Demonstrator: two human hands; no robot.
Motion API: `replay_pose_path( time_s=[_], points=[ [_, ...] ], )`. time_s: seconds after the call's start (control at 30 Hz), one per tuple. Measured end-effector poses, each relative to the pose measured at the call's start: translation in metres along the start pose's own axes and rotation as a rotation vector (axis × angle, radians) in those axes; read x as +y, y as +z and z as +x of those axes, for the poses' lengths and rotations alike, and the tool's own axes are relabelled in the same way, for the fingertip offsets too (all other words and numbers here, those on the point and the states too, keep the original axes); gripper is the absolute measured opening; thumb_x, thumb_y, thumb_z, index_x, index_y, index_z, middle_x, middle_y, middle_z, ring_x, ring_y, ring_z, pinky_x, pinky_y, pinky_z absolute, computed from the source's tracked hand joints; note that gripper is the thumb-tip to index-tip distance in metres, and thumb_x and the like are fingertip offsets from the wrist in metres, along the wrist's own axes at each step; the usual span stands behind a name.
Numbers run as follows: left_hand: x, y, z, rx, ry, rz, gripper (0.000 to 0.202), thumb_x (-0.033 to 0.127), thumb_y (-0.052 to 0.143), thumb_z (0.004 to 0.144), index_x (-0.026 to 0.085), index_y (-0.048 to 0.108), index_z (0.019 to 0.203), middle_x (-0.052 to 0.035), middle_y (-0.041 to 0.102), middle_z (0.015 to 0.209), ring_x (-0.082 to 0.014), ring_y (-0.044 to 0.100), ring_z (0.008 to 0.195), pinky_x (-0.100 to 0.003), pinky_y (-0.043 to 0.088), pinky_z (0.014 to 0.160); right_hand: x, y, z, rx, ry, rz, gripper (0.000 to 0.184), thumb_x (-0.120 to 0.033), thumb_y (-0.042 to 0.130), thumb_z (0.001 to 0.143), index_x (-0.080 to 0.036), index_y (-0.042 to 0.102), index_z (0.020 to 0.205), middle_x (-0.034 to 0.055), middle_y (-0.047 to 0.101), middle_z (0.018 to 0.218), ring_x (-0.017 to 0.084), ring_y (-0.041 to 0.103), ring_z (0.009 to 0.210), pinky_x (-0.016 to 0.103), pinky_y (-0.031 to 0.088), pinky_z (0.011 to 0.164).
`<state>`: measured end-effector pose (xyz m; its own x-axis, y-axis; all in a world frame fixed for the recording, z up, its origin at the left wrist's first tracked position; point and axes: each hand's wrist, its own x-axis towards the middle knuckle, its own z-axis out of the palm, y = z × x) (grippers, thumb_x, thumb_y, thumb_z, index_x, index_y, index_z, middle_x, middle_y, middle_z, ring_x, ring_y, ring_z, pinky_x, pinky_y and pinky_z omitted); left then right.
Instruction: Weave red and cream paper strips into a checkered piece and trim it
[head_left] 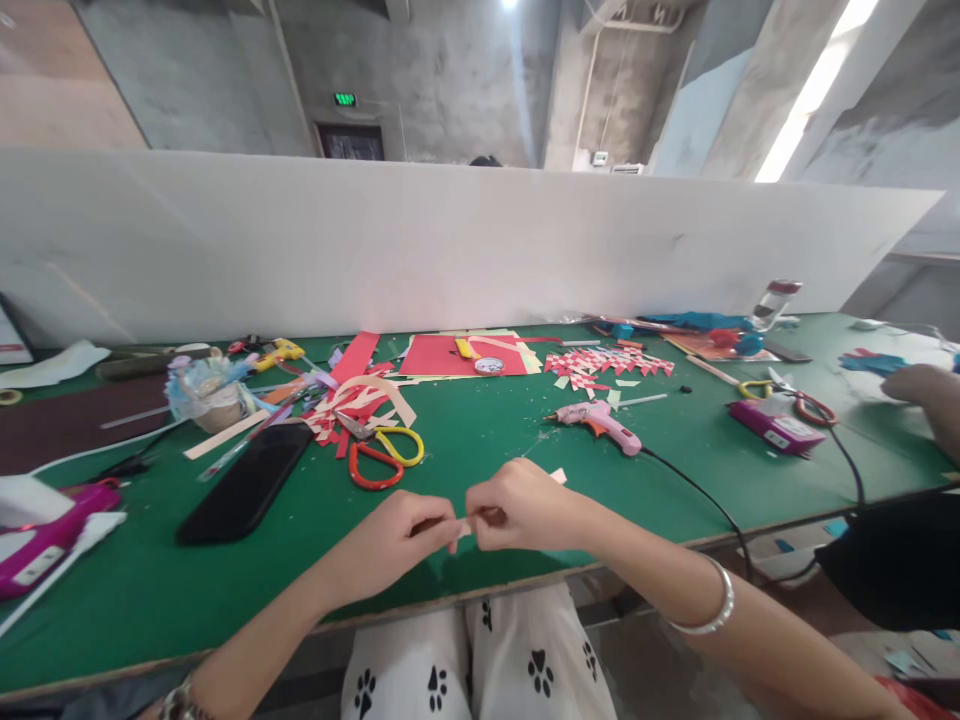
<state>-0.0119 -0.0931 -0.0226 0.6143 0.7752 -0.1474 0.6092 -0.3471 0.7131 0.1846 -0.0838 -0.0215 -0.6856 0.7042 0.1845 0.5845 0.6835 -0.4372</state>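
Above the green table's front edge, my left hand (397, 540) and my right hand (517, 505) meet fingertip to fingertip, both pinched closed. Between them shows a small pale piece of paper (465, 528), mostly hidden by the fingers. Just behind my right hand lies another small cream paper scrap (559, 476). Scissors (379, 455) with one red and one yellow handle loop rest beyond my left hand. A pink glue gun (598, 421) lies on its side past my right hand, its black cord running off to the right.
A black phone (247, 485) lies at left, near a heap of red and cream paper strips (360, 395). Red sheets (450, 355) and checkered paper pieces (611, 365) sit farther back. A white partition (450, 250) closes the far side. At right, another person's hand (911, 385) rests near a purple box (776, 428).
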Motion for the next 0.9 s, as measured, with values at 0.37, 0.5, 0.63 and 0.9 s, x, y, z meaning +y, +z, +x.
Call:
replay_pose_path(
  time_s=[0.37,0.5,0.63,0.9],
  points=[
    [-0.038,-0.038,-0.03,0.017,-0.142,0.01,0.036,0.045,0.044,0.084,0.017,0.056,0.065,0.0048,0.038,0.061,-0.0108,0.034,0.059,-0.021,0.025,0.055,0.073,-0.017,-0.043,0.224,0.208,0.095,0.015,-0.012,0.042,0.065,-0.018,0.044,0.051,-0.0052,0.038,0.045,0.007,0.031,0.044,0.019,0.025,0.045],
    [-0.029,-0.037,-0.021,-0.05,-0.125,0.099,0.037,0.045,0.042,0.085,0.017,0.059,0.067,0.0045,0.04,0.059,-0.0106,0.035,0.057,-0.021,0.024,0.053,0.051,-0.019,-0.036,0.377,0.15,0.028,0.018,-0.016,0.04,0.08,-0.017,0.058,0.075,0.0015,0.062,0.071,0.012,0.053,0.062,0.022,0.038,0.061],
    [-0.01,-0.031,-0.01,-0.08,-0.046,0.167,0.04,0.047,0.037,0.087,0.019,0.064,0.076,0.0039,0.046,0.06,-0.0109,0.039,0.056,-0.021,0.026,0.052,0.011,-0.01,-0.016,0.128,-0.098,-0.166,0.02,-0.03,0.044,0.088,-0.017,0.059,0.095,0.0054,0.064,0.092,0.017,0.057,0.084,0.029,0.038,0.076],
    [0.005,-0.006,-0.011,0.131,0.24,0.561,0.029,0.029,0.033,0.092,0.021,0.06,0.09,-0.0006,0.066,0.082,-0.015,0.059,0.072,-0.024,0.036,0.061,-0.002,0.002,-0.006,-0.176,0.013,-0.2,0.026,-0.03,0.041,0.092,-0.018,0.062,0.081,0.0017,0.065,0.07,0.012,0.054,0.059,0.023,0.023,0.05]
  ],
)
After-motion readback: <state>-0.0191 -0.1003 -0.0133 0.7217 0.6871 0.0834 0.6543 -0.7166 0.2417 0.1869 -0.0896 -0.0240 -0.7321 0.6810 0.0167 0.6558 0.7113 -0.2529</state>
